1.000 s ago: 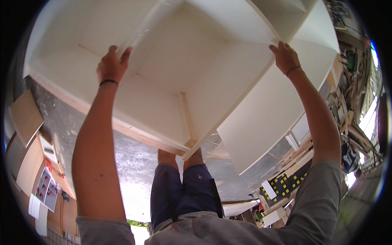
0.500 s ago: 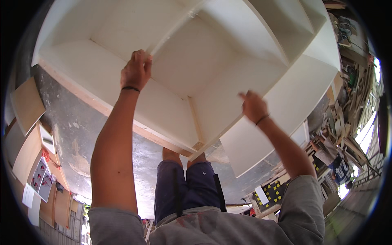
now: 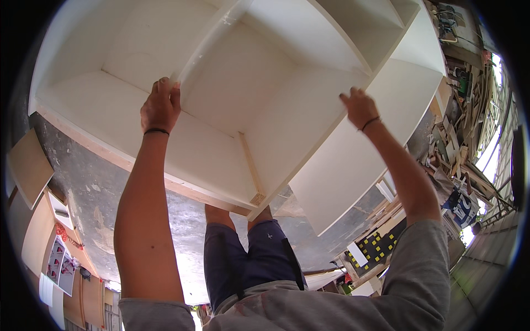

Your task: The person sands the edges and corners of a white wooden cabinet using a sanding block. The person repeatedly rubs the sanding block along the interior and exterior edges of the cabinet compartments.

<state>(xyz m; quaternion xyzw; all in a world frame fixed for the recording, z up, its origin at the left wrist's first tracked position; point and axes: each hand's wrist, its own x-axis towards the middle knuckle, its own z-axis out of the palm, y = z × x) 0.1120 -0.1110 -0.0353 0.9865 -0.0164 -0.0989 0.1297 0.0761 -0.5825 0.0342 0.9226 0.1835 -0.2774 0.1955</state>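
In front of me is a large white cabinet carcass point(image 3: 298, 105) with open compartments. My left hand point(image 3: 160, 107) is closed at the near end of a white divider panel point(image 3: 207, 41), thumb and fingers at its edge. At the long right-hand edge of the cabinet's panel point(image 3: 309, 151) my right hand point(image 3: 361, 107) is closed, fingers curled over the edge; the palm side is hidden. A raw wooden strip point(image 3: 251, 163) stands in the corner of the near compartment.
A white board point(image 3: 353, 160) extends beyond the cabinet's right edge. Scrap wood point(image 3: 464, 127) is piled at the far right. Brown panels point(image 3: 33, 160) stand at left on the grey concrete floor point(image 3: 83, 176). A black board with yellow squares point(image 3: 375, 248) lies at lower right.
My right hand has moved up and to the right along the panel edge. The view has shifted, so the cabinet and my left hand sit further left; my left hand stays at the divider.
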